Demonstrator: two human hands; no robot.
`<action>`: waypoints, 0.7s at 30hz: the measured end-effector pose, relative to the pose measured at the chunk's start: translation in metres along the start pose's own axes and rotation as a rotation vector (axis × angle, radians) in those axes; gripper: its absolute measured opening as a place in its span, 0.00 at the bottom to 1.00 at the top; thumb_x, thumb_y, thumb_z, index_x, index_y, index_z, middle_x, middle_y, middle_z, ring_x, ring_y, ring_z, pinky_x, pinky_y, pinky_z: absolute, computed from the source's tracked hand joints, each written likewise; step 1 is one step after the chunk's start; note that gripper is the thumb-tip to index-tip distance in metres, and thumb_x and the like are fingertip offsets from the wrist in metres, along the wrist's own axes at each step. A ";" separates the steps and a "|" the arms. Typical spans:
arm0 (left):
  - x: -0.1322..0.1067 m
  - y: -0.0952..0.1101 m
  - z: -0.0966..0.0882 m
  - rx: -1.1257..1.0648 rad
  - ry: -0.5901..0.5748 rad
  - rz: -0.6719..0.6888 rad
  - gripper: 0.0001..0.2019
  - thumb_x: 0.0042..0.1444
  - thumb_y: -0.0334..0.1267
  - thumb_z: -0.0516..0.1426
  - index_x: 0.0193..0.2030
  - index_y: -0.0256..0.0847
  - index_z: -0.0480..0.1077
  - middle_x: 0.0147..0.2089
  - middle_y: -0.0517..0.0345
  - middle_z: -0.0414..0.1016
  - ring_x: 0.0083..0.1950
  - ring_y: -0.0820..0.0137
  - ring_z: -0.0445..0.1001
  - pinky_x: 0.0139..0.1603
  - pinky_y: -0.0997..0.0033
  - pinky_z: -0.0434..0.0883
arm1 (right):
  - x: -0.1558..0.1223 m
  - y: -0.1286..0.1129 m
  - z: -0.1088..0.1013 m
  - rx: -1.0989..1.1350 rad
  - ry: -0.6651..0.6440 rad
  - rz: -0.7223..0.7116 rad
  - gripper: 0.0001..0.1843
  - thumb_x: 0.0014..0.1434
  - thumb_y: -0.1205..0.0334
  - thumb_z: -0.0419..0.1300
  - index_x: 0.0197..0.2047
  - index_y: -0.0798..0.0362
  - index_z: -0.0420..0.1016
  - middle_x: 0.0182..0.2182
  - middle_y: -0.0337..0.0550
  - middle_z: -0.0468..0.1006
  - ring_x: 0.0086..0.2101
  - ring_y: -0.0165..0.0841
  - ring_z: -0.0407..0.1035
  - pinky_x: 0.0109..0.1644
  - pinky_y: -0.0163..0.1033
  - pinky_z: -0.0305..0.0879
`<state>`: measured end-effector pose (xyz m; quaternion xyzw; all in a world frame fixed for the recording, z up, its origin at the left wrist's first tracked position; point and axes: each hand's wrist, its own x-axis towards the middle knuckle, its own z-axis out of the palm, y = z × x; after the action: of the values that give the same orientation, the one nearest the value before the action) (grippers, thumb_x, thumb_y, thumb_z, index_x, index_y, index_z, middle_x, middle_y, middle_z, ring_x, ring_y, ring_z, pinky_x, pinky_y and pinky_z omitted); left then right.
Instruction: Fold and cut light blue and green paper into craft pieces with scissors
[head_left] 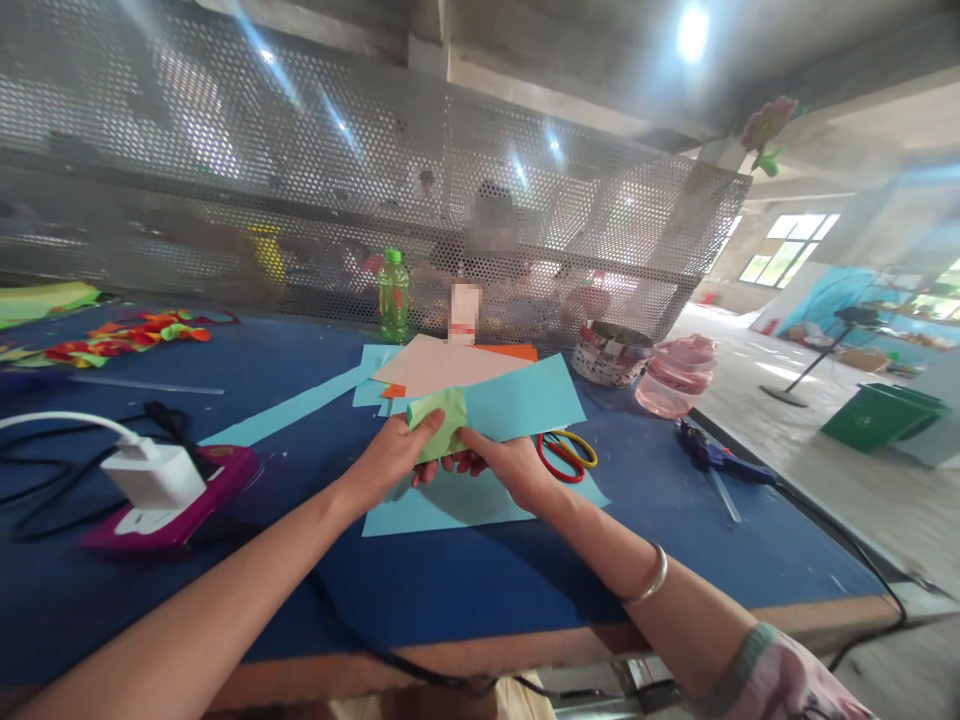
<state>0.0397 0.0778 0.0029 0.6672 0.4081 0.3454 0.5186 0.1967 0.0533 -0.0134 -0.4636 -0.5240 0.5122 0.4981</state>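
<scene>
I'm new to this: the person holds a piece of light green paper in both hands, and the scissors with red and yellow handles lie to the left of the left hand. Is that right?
Not quite: the side is wrong. The head view shows the scissors lying to the right of the right hand, not left of the left hand. Both hands do hold the light green paper.

We list a craft workshop: one long blue-topped workbench [420, 590] bearing coloured paper sheets [517, 400], scissors [561, 455] and a hot glue gun [720, 452]; at the far side, a perforated metal screen [360, 200]; to the right, a bare concrete floor [847, 520], wide windows [787, 250] and a green bin [881, 418].
</scene>
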 end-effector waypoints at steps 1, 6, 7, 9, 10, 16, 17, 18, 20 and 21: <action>0.000 0.000 0.000 0.000 -0.024 -0.004 0.25 0.56 0.56 0.52 0.21 0.37 0.70 0.12 0.60 0.65 0.13 0.76 0.61 0.15 0.76 0.59 | 0.000 0.000 0.000 0.002 0.010 -0.005 0.14 0.50 0.54 0.59 0.21 0.56 0.72 0.19 0.40 0.74 0.21 0.27 0.67 0.25 0.33 0.62; 0.007 -0.009 -0.001 0.004 -0.021 0.031 0.20 0.53 0.52 0.56 0.21 0.37 0.69 0.13 0.61 0.64 0.14 0.76 0.60 0.15 0.76 0.58 | 0.004 0.000 -0.004 -0.003 0.034 0.015 0.12 0.49 0.56 0.62 0.22 0.57 0.72 0.20 0.40 0.74 0.20 0.27 0.67 0.25 0.32 0.63; 0.009 -0.010 -0.003 -0.005 0.024 0.017 0.19 0.53 0.50 0.56 0.21 0.37 0.68 0.12 0.61 0.63 0.14 0.77 0.59 0.15 0.76 0.57 | 0.006 -0.001 -0.007 -0.018 0.036 0.020 0.12 0.48 0.56 0.62 0.21 0.57 0.71 0.20 0.41 0.74 0.20 0.27 0.67 0.25 0.32 0.64; 0.013 -0.010 -0.006 -0.044 0.142 -0.027 0.17 0.52 0.46 0.57 0.20 0.36 0.67 0.14 0.60 0.63 0.13 0.78 0.57 0.14 0.77 0.55 | 0.010 -0.005 -0.017 -0.046 0.065 -0.013 0.13 0.47 0.56 0.63 0.22 0.57 0.71 0.19 0.40 0.73 0.20 0.26 0.67 0.24 0.32 0.63; 0.014 -0.010 -0.009 -0.075 0.204 -0.049 0.14 0.51 0.44 0.57 0.21 0.36 0.66 0.15 0.60 0.64 0.13 0.79 0.56 0.14 0.78 0.53 | 0.013 -0.008 -0.023 -0.049 0.102 -0.054 0.12 0.48 0.56 0.62 0.23 0.57 0.71 0.19 0.39 0.72 0.20 0.26 0.67 0.23 0.31 0.63; 0.019 -0.009 -0.022 -0.234 0.383 -0.104 0.07 0.47 0.36 0.59 0.29 0.36 0.65 0.17 0.62 0.66 0.13 0.82 0.51 0.15 0.81 0.48 | 0.024 -0.031 -0.084 -0.444 0.371 -0.178 0.14 0.55 0.61 0.53 0.42 0.55 0.73 0.27 0.38 0.74 0.24 0.26 0.69 0.25 0.29 0.62; 0.019 -0.009 -0.022 -0.239 0.406 -0.114 0.06 0.48 0.35 0.59 0.30 0.36 0.65 0.16 0.62 0.66 0.13 0.82 0.52 0.15 0.81 0.49 | 0.024 -0.033 -0.094 -0.642 0.394 -0.148 0.14 0.57 0.62 0.51 0.42 0.54 0.74 0.30 0.40 0.76 0.25 0.26 0.71 0.27 0.30 0.62; 0.019 -0.008 -0.022 -0.241 0.429 -0.124 0.06 0.48 0.35 0.58 0.30 0.36 0.65 0.16 0.62 0.65 0.13 0.82 0.52 0.15 0.81 0.49 | 0.024 -0.034 -0.103 -0.882 0.401 -0.107 0.14 0.58 0.62 0.50 0.41 0.54 0.74 0.31 0.41 0.77 0.27 0.27 0.71 0.29 0.30 0.62; 0.018 -0.007 -0.022 -0.248 0.456 -0.126 0.05 0.49 0.34 0.57 0.29 0.36 0.65 0.16 0.63 0.65 0.13 0.82 0.53 0.15 0.81 0.49 | 0.024 -0.033 -0.115 -1.197 0.385 -0.019 0.12 0.58 0.63 0.51 0.37 0.54 0.76 0.32 0.44 0.78 0.32 0.31 0.73 0.33 0.32 0.61; 0.018 -0.007 -0.022 -0.254 0.464 -0.117 0.05 0.50 0.34 0.57 0.29 0.36 0.64 0.15 0.63 0.64 0.13 0.82 0.52 0.15 0.81 0.49 | 0.024 -0.032 -0.118 -1.272 0.366 0.012 0.12 0.57 0.62 0.52 0.35 0.54 0.77 0.32 0.45 0.79 0.33 0.34 0.73 0.33 0.33 0.60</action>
<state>0.0267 0.1042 0.0021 0.4751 0.5071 0.5071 0.5099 0.3137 0.0844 0.0169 -0.7498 -0.6288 0.0185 0.2052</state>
